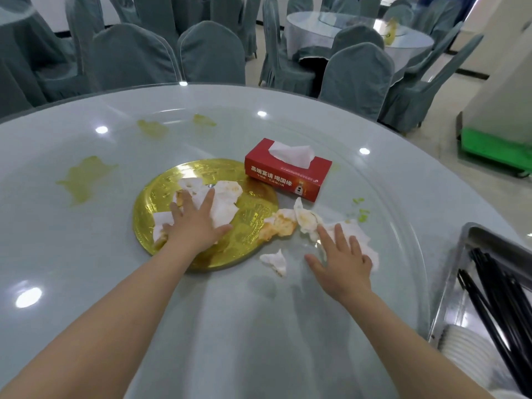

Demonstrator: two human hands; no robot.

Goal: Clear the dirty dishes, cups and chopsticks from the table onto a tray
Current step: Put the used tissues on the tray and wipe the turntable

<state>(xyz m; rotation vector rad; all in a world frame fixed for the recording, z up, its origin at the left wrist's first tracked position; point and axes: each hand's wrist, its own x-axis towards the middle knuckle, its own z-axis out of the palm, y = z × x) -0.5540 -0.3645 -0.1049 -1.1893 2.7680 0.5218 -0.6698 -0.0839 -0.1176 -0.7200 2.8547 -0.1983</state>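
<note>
Left hand [193, 223] flat, fingers spread, pressing stained tissues [221, 201] on gold disc [253, 220] at centre of glass table [86, 254]. Right hand [344, 262] flat too, fingers straight, on crumpled tissue [365, 246] right of disc. More soiled wads [280, 224] between hands. Red tissue box [288, 174] just beyond. Metal tray [472, 263] at near right edge, holding black chopsticks [495, 298] and stacked white dishes [466, 349].
</note>
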